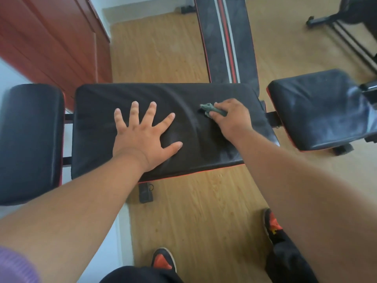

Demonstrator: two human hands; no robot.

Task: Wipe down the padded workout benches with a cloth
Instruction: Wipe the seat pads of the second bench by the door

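Left hand (142,137) flat on the black padded surface (98,111), fingers straight and spread wide, palm pressing down, holding nothing. Right hand (230,117) curled round a bunched green cloth (212,109), pressing it onto the same pad right of centre; pad creased between the hands. Separate black pads at left (30,139) and right (314,107). Wooden floor (204,211) below, shoes (163,260) visible.

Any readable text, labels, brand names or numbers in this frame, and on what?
None can be read. The middle bench pad, the striped bench, the cloth and the shoes show no legible lettering; the striped bench carries only red and white stripes.
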